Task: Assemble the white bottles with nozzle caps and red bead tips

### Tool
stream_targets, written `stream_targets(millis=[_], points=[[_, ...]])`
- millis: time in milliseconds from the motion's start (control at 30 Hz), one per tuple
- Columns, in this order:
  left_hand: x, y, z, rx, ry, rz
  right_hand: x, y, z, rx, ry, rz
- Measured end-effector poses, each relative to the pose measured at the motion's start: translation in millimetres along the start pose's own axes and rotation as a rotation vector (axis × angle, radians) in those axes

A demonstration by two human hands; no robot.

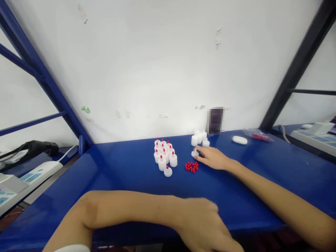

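Observation:
My right hand [213, 158] reaches across the blue table [118, 171] and its fingertips pinch a small white cap [194, 153]. Just in front of it lies a little heap of red beads [191, 167]. To the left stands a cluster of white caps with red tips [164, 154], one of them a bit apart at the front. Behind the hand sit a few plain white caps [199, 138]. My left hand [207, 227] rests at the table's near edge, back up, its fingers curled out of sight below the frame.
A white oval object [239, 140] and a clear bag with red bits [258, 134] lie at the back right. A white wall closes the table's far side. Blue and dark frame struts rise at both sides. Power strips [31, 173] lie on the neighbouring surface, left.

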State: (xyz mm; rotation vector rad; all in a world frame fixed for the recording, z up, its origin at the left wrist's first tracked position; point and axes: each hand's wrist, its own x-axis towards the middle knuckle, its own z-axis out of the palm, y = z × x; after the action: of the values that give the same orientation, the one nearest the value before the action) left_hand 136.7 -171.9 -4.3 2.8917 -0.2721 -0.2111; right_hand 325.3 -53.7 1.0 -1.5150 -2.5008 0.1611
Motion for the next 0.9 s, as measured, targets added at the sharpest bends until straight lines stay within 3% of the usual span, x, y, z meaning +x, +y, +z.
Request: stream_targets(millis=[67, 167, 367, 500, 700, 900], points=[[-32, -7, -17.0, -0.009, 0.220, -0.048, 0, 0, 0, -0.005, 0.000, 0.004], [-69, -8, -18.6, -0.029, 0.439, -0.118, 0, 0, 1, -0.017, 0.005, 0.014], [-115, -14, 3.3, -0.161, 0.556, -0.313, 1, 2, 0, 0.001, -0.004, 0.020], [-122, -17, 2.2, -0.203, 0.664, -0.382, 0, 2, -1, 0.008, -0.015, 0.015], [-113, -23, 1.5, -0.016, 0.593, -0.450, 0, 4, 0, 0.019, -0.009, 0.001], [-109, -21, 1.0, -0.010, 0.620, -0.417, 0, 3, 1, 0.019, -0.008, 0.016]])
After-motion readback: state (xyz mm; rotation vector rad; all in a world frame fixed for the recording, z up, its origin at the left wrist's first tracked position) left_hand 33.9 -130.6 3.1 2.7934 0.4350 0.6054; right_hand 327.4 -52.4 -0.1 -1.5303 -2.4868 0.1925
